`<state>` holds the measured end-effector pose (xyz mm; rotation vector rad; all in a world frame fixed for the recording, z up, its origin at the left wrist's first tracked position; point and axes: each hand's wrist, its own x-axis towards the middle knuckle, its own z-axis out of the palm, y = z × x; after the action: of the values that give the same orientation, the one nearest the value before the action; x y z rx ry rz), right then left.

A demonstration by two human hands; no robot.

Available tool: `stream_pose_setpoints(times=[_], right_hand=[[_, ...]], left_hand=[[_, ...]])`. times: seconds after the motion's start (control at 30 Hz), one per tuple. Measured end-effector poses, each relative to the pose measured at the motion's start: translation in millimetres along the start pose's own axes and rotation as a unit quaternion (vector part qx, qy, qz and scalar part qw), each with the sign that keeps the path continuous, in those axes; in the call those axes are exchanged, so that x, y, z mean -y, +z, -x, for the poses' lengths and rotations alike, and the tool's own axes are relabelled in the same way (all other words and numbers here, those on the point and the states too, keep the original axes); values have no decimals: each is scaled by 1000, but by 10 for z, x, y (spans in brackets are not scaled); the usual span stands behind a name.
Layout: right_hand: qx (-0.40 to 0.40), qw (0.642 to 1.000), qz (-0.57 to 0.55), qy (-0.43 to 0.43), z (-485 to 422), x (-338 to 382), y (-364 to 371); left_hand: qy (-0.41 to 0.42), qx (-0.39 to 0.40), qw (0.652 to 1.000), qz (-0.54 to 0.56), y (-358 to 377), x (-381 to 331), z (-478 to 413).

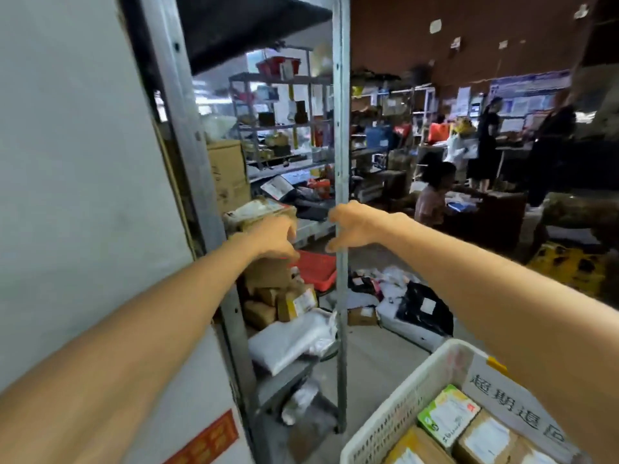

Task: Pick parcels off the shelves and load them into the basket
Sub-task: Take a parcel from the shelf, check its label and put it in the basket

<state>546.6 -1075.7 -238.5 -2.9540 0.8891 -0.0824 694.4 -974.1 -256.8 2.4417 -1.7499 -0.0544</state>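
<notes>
Both my arms reach toward a narrow metal shelf rack [341, 182]. My left hand [274, 237] lies on a brown cardboard parcel [264, 214] with a white label on the upper shelf, fingers spread over its near side. My right hand [351, 226] hovers just right of it at the rack's front post, fingers relaxed and holding nothing. Lower shelves hold several small brown boxes [288, 296], a white poly bag [288, 343] and a clear-wrapped packet [301, 400]. The white plastic basket [402, 406] sits at the bottom right with several labelled boxes [449, 416] inside.
A pale wall panel [77, 182] fills the left. A red tray [316, 269] and loose parcels [412, 303] lie on the floor behind the rack. More shelving [284, 122] stands farther back. People [435, 195] are at the right rear.
</notes>
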Motion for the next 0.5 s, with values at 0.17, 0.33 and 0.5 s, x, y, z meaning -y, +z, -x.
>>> stream_pose_setpoints(times=[0.17,0.33,0.5], right_hand=[[-9,992,12,-127,-112,1271,-51],[-7,975,-29,-220,-11,2673,-38],[1,931,-68,-358,348,3935,-18]], left_hand=[[-136,-40,990,-15,-363,839,1102],[-274,-62,960,-6,-615,1452,2305],[-396,-61,916,-29,-881,1878,3656]])
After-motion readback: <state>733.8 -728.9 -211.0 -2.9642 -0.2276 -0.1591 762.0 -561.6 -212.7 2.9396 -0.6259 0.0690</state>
